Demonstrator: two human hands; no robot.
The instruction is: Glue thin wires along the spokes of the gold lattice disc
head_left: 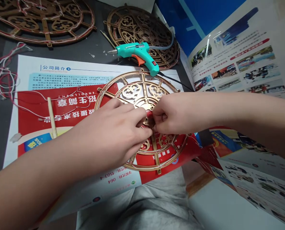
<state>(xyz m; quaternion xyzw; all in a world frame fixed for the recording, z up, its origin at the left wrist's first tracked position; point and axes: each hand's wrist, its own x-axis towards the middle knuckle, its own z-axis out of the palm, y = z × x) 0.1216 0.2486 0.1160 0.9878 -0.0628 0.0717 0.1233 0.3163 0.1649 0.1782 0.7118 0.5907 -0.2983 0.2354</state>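
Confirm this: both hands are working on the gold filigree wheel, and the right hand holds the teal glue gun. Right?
Wrong: the head view shows the right hand at the gold filigree wheel with the left hand, while the teal glue gun lies on a second filigree wheel.

your round gold fretwork wheel [132, 91] lies on a printed red-and-white paper leaflet [61, 76]. behind it, a teal plastic hot glue gun [130, 51] rests on a second round fretwork wheel [142, 32]. a third round fretwork wheel [44, 32] lies behind to your left, and an open glossy brochure [238, 60] lies to your right.
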